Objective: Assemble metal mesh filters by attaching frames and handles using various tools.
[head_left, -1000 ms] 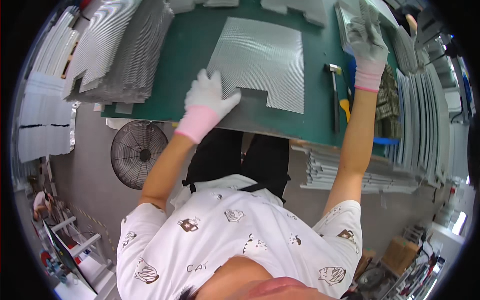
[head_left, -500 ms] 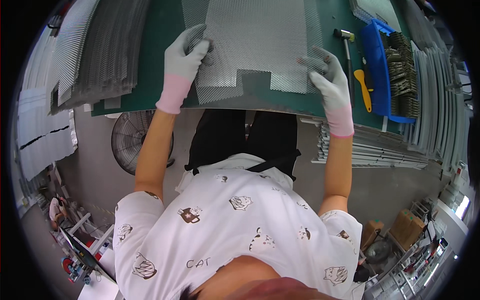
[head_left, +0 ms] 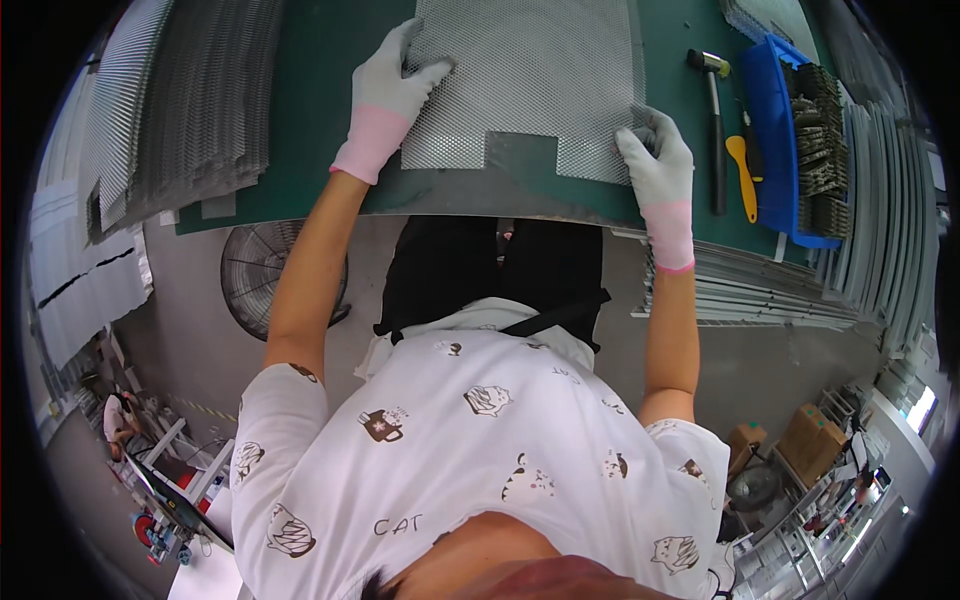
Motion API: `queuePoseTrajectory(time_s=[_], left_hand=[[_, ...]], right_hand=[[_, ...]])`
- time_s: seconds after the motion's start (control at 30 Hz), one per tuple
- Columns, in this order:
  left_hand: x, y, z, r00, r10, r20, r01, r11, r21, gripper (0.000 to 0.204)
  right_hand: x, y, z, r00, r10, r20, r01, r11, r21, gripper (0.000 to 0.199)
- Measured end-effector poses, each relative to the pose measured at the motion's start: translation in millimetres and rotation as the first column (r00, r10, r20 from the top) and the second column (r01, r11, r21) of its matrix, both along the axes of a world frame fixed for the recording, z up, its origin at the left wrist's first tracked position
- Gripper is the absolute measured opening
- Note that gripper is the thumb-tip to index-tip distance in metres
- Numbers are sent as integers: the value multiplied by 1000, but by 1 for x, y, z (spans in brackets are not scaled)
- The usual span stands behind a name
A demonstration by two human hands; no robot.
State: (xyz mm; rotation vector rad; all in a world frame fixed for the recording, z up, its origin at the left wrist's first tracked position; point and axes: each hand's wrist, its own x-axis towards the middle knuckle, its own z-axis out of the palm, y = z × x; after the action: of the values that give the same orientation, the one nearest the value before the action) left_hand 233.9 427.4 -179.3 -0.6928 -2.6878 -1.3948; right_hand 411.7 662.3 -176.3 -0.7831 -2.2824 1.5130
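Observation:
A silver metal mesh sheet (head_left: 520,85) lies flat on the green tabletop, a rectangular notch in its near edge. My left hand (head_left: 392,85), in a white glove with a pink cuff, rests at the sheet's left edge. Its thumb and fingers are spread, the fingertips on the mesh. At the near right corner, my right hand (head_left: 658,155), gloved alike, touches the right edge with thumb and fingers apart. Neither hand is closed round anything. Whether more than one sheet lies there cannot be made out.
Stacked mesh sheets (head_left: 200,110) stand at the left. To the right lie a hammer (head_left: 714,130), a yellow-handled tool (head_left: 741,180) and a blue bin (head_left: 772,140) of metal pieces. Long metal strips (head_left: 885,200) are beyond the bin. A fan (head_left: 262,275) stands below the table.
Two offset mesh outlines now look like one even sheet, its near edge farther from the table edge. My left hand moved forward and inward; my right hand came against the right edge.

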Motion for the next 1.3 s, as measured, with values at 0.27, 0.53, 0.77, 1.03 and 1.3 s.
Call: queuePoseTrajectory(time_s=[0.27, 0.53, 0.77, 1.03, 1.3], left_hand=[[-5, -3, -1, 1000, -7, 10, 7, 1000, -22, 61], [8, 0, 10, 996, 35, 86, -30, 998, -60, 61], [-3, 4, 6, 991, 11, 135, 2, 996, -92, 64], [-5, 28, 48, 954, 33, -297, -223, 743, -631, 59], [-24, 18, 33, 877, -447, -177, 277, 771, -573, 33]], right_hand=[[-2, -4, 0, 999, 5, 40, -11, 989, 149, 45], [-1, -16, 7, 993, -15, 121, -16, 967, 255, 44], [-4, -11, 9, 983, -36, 181, -28, 940, 339, 54], [-27, -4, 42, 804, -81, 590, -425, 616, 664, 53], [-219, 150, 49, 1000, -15, -20, 25, 656, 754, 38]])
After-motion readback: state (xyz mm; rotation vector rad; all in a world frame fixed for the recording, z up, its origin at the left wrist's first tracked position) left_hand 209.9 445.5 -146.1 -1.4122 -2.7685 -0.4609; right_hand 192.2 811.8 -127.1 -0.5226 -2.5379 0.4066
